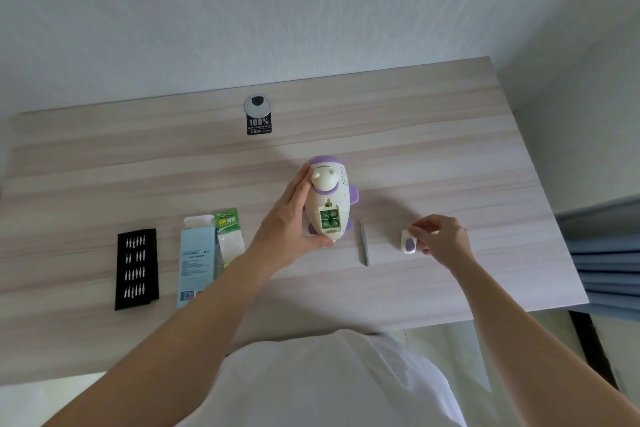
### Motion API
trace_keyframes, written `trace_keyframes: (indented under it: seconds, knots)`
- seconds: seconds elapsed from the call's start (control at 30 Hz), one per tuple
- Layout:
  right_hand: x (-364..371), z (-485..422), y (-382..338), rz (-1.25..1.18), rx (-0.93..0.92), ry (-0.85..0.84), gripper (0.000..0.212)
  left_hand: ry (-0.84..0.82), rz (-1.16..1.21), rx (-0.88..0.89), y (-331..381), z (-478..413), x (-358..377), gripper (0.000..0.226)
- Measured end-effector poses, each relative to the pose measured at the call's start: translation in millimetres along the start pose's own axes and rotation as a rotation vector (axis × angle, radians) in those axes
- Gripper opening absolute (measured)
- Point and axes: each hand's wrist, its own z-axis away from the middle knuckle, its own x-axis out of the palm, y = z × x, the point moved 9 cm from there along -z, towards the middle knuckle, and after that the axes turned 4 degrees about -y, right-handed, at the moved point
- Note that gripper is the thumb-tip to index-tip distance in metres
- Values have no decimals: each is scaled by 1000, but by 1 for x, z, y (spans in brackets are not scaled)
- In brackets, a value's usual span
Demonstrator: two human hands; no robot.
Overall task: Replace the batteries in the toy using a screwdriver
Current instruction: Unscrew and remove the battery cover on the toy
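A white and purple toy [329,196] lies on its front on the wooden table [433,156], underside up. Its battery compartment [329,219] is uncovered and shows green batteries inside. My left hand [289,218] grips the toy from its left side, thumb under its near end. To the right, my right hand [438,236] pinches the small white and purple battery cover [408,242] just above the table. A thin grey screwdriver [364,242] lies on the table between the toy and the cover.
A black tray of screwdriver bits [137,269] lies at the left. Beside it sit a light blue box [197,263] and a green battery pack [229,236]. A round cable grommet [258,105] with a black sticker is at the back. The table's right edge borders a blue curtain [606,253].
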Motion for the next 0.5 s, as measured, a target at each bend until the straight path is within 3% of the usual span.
trace_keyframes:
  seconds: [0.13, 0.23, 0.37, 0.5]
  knots:
    - [-6, 3, 4, 78, -6, 33, 10, 10, 1, -23, -4, 7, 6, 132]
    - [-11, 14, -8, 142, -78, 113, 7, 58, 36, -45, -4, 15, 9, 121]
    - [4, 37, -32, 95, -166, 123, 8, 142, 106, -198, -4, 21, 14, 103]
    - [36, 52, -38, -26, -141, 39, 8, 257, 164, -359, -1, 17, 15, 101]
